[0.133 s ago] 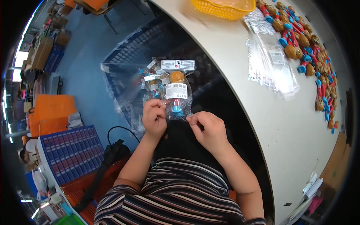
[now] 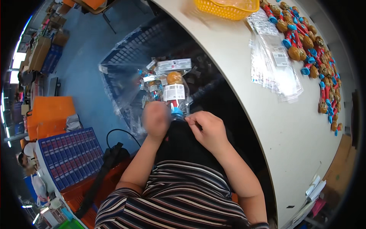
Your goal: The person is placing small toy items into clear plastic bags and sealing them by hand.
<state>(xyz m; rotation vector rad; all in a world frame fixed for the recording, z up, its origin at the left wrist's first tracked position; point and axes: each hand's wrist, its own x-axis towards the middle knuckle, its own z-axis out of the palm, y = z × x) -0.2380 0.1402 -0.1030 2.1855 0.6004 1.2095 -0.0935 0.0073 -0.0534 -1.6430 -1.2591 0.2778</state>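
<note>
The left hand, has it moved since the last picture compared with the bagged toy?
Cannot tell. The left hand is motion-blurred, so it is moving, but it sits beside the bagged toy much as before; no clear direction.

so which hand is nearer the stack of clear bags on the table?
Right. The right hand sits at the bottom of the bagged toy, on the side toward the stack of clear bags. The left hand, blurred, is on the toy's far side, farther off.
</note>
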